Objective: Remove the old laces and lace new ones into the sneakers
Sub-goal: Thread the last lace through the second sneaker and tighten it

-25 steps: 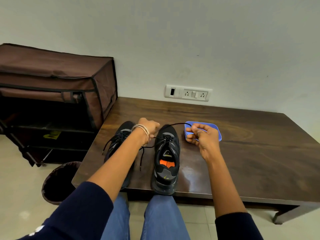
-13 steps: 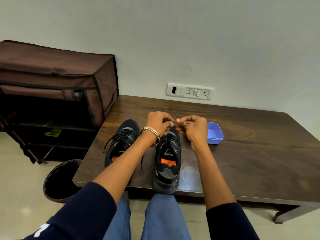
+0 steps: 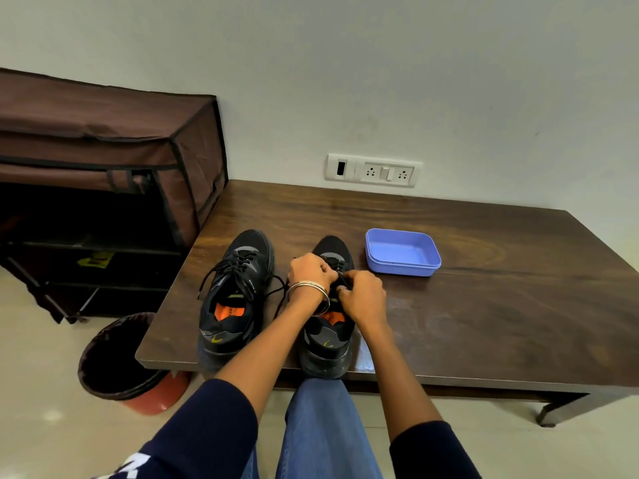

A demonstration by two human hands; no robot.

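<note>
At frame centre, both hands, left and right, pinch the right sneaker's lace; better to draw it gently, eyelet by eyelet.

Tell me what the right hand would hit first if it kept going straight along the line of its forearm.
The right hand points up and left, toward the left hand over the right sneaker. It would likely meet the left hand's fingers first, since they appear to touch already; depth is unclear.
</note>
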